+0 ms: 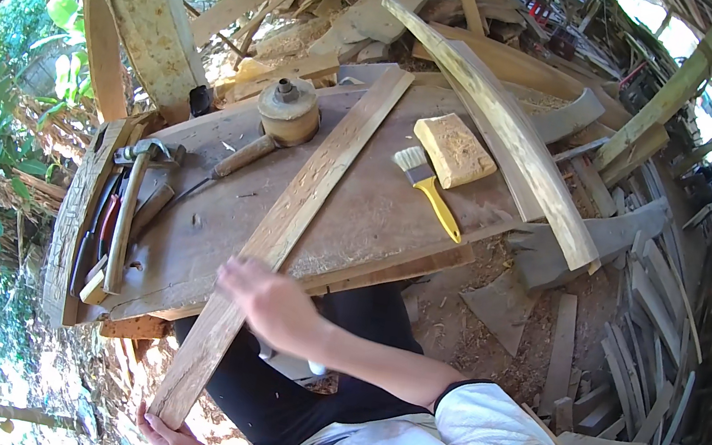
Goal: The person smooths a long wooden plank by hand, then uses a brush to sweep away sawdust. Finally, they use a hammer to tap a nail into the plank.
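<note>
A long wooden plank lies diagonally across the wooden table, its near end projecting past the table edge toward the person. The left hand closes its grip around that near end from below. The right hand rests on the plank's right edge at mid-length, fingers loosely curled over it; the image is blurred there, so I cannot tell how firm that grip is. On the table right of the plank lie a yellow-handled brush and a wooden block. A hammer lies at the left.
</note>
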A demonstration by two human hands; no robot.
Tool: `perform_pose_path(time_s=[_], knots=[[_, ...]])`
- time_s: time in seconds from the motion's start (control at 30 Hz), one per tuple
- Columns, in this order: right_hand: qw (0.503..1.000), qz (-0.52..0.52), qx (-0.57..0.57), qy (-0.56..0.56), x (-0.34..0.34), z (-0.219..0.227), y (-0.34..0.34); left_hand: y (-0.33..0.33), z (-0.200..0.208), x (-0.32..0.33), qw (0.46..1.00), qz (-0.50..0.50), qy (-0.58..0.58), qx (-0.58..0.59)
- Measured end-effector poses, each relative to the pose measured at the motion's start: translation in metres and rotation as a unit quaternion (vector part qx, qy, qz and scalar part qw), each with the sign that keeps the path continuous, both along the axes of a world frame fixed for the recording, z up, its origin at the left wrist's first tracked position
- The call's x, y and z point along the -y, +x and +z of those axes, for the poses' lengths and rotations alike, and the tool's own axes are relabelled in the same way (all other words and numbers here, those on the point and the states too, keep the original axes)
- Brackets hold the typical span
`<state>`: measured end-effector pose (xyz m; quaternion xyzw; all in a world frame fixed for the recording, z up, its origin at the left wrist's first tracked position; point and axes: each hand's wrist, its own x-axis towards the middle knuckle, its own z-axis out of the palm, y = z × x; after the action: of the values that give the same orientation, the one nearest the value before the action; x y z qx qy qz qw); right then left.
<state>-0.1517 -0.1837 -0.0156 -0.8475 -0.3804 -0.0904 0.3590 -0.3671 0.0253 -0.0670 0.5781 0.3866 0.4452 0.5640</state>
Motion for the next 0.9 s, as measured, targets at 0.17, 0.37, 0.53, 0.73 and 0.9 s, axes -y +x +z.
perform_pose_path(time_s=[0.17, 0.37, 0.53, 0.73, 0.9], knots=[[0.994, 0.034, 0.088, -0.050, -0.028, 0.004, -0.039, 0.008, 0.012, 0.017, 1.000, 0.015, -0.020, 0.004], [0.989, 0.132, 0.029, 0.053, -0.030, -0.003, -0.060, -0.005, -0.006, -0.003, 1.000, -0.020, -0.016, 0.005], [0.993, -0.110, 0.031, 0.010, 0.035, 0.004, 0.040, 0.010, 0.008, 0.011, 1.000, 0.015, 0.000, -0.011], [0.989, 0.073, 0.120, -0.040, -0.054, -0.006, -0.076, 0.014, 0.009, 0.021, 0.999, 0.019, 0.013, -0.031], [0.978, 0.193, 0.036, 0.075, -0.068, -0.027, -0.111, 0.001, -0.005, 0.006, 0.999, -0.023, 0.031, -0.010]])
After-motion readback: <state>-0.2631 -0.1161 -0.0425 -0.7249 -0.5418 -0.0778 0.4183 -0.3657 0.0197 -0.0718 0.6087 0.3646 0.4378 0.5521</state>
